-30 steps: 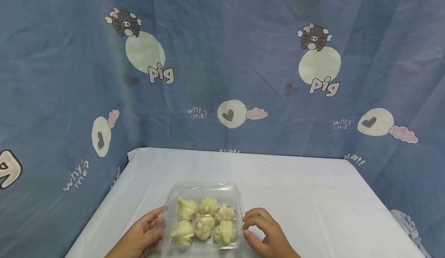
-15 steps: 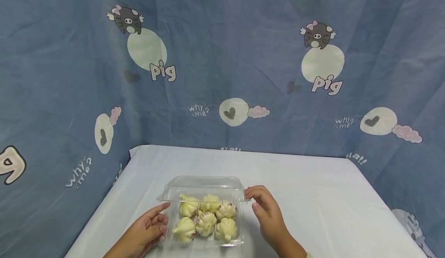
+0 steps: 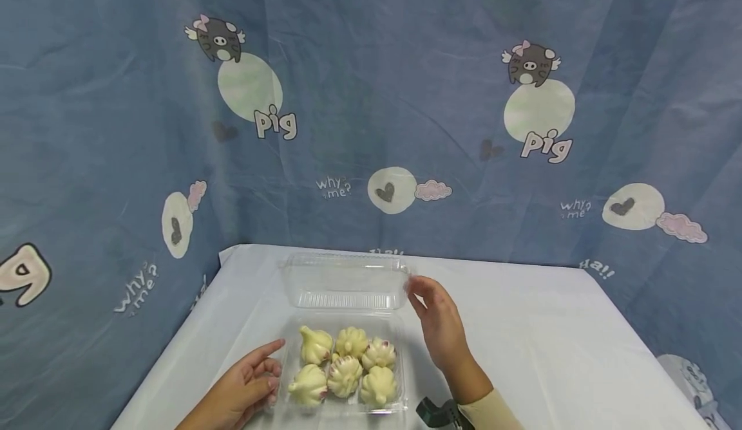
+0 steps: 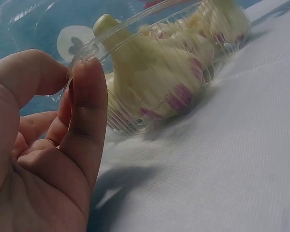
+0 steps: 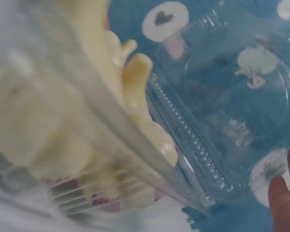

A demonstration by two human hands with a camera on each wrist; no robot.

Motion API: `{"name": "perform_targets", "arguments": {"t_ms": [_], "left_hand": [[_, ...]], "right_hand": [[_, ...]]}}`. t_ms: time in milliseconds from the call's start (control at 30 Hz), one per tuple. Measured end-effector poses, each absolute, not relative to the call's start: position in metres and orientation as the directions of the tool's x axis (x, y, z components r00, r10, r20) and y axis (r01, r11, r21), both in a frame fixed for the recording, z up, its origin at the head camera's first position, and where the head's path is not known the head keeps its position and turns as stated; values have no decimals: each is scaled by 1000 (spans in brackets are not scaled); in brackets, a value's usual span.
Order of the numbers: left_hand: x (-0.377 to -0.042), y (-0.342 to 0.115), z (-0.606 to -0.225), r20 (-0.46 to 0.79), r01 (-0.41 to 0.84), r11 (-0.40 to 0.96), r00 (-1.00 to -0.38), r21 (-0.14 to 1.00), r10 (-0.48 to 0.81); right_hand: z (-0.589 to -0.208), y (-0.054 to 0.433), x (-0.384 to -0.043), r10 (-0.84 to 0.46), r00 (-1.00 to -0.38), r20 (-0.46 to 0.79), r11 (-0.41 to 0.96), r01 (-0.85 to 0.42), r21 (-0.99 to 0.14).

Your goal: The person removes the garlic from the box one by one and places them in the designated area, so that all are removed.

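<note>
A clear plastic clamshell container (image 3: 402,385) stands on the white table with its hinged lid (image 3: 348,282) swung up and back. Inside are several pale yellow garlic bulbs (image 3: 344,376), some with purple marks. At its left side, my left hand (image 3: 240,385) pinches the rim between thumb and finger, as the left wrist view shows beside a garlic bulb (image 4: 145,72). My right hand (image 3: 440,320) is up at the lid's right edge, fingertips right at the plastic and thumb apart below them. Its fingers (image 5: 282,205) show at the right side of the right wrist view, near the lid (image 5: 222,111).
White cloth covers the table (image 3: 522,353). A blue curtain (image 3: 359,95) printed with pigs and clouds hangs behind and along both sides. A dark wrist device (image 3: 437,412) is on the right forearm, below a beige sleeve (image 3: 493,411).
The lid, closed over the garlic at first, has swung up and back. My right hand has moved up and away with its edge. My left hand stays at the container's left side.
</note>
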State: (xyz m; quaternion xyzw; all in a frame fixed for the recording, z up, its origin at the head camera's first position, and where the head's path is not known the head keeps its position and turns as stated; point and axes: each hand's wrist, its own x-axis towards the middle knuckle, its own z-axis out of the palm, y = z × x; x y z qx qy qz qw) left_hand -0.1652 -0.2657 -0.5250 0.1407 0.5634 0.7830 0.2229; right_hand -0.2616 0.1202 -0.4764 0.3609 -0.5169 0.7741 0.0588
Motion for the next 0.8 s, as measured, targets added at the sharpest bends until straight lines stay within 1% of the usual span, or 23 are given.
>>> {"name": "perform_targets", "arguments": {"t_ms": [67,133,267,400,633,800], "left_hand": [[-165,-265,-525,-31,-196,-270,-857,943,514],[-166,-265,-524,-32,-194,-265,-858,944,513],[-167,-264,-521,-47,-183,-234,-871,955,489],[-168,-263,-519,-67,-184,-210,-882,960,466],[-168,-264,-520,-53,-181,-223,-876,958,480],[-165,-265,-524,-79,-212,-222,-869,952,488]], "right_hand": [[-479,122,-268,-318,-736,597,-508,-399,-763],[-483,123,-273,-354,-748,561,-522,-340,-782],[-489,126,-281,-409,-778,477,-485,-257,-836],[-495,127,-286,-463,-783,415,-448,-198,-872],[-506,126,-294,-519,-753,404,-473,-140,-870],[-517,125,-294,-532,-762,370,-499,-71,-863]]}}
